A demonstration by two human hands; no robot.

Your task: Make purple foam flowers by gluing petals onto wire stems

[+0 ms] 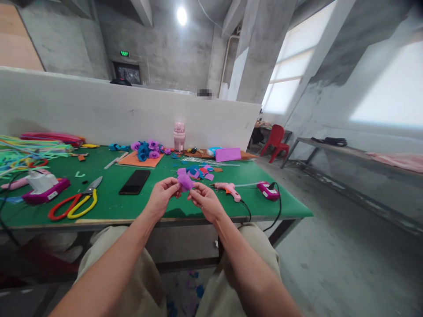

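At frame centre, just above the green table (109,207), left hand (161,196) & right hand (205,200) both pinch a half-formed purple paper flower (185,181), prob. unfinished; several done flowers (147,149) sit upper-centre, cut scraps (200,171) remain loose.

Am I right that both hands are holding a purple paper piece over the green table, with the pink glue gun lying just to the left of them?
Not quite: the head view shows the pink glue gun lying to the right of the hands. Otherwise right: left hand and right hand hold the purple paper piece over the green table.
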